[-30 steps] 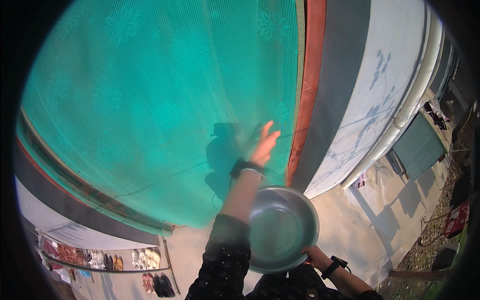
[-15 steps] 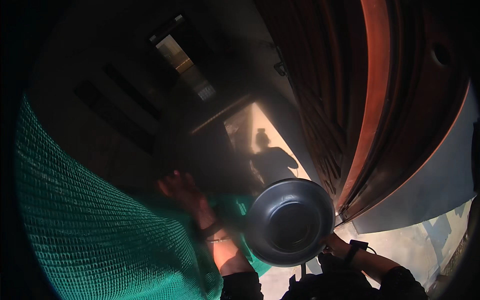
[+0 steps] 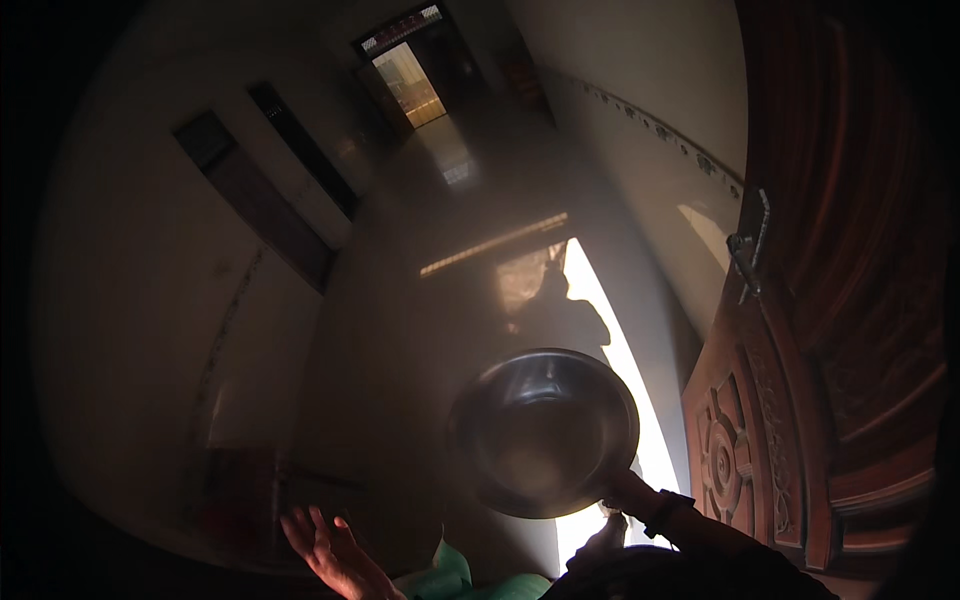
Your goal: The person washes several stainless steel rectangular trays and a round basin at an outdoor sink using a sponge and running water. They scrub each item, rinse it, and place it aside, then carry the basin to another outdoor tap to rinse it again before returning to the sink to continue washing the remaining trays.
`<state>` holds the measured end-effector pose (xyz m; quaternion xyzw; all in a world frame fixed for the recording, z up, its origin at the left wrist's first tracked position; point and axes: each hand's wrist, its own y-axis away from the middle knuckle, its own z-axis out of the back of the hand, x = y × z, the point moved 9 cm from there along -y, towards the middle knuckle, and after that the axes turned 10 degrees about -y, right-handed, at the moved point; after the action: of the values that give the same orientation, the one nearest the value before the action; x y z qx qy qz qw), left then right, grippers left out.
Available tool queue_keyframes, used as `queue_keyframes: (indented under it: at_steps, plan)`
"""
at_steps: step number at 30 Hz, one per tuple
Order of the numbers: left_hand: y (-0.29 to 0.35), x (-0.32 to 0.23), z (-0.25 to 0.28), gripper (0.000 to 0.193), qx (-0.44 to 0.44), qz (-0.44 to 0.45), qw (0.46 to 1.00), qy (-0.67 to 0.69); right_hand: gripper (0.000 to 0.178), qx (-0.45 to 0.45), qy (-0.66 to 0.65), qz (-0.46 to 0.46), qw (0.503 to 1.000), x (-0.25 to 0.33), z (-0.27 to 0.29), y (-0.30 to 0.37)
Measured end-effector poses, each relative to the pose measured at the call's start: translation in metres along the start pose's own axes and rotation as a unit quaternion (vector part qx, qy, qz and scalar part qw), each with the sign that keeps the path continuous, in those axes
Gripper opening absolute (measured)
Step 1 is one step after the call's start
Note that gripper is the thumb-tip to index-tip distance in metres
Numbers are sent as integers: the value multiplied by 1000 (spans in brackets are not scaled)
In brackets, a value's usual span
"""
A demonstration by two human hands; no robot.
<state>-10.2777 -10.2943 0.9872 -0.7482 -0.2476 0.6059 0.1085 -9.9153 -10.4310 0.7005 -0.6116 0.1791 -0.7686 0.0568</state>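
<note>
Basin [image 3: 545,445], round, dark grey, glinting inside

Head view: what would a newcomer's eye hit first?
Probably the round grey metal basin just below centre, its lower-right rim held by the right hand. Next, the glaring white sunlit strip on the floor to its right. Then the carved reddish-brown wooden door filling the right side.

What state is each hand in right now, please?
Left hand: open, holding nothing.
Right hand: closed, holding the metal basin by its edge.
</note>
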Motion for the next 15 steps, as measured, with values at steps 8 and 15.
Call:
queue_keyframes:
  at_steps: [8, 15]
  plan:
    - [-109, 198, -21, 49, -84, 260, 962, -10, 31, -15, -127, -300, 945, -131, 99, -242]
    - [-250, 413, -187, 19, -8, 327, 940, 96, 37, 26, 2, -190, 981, -217, 194, -485]
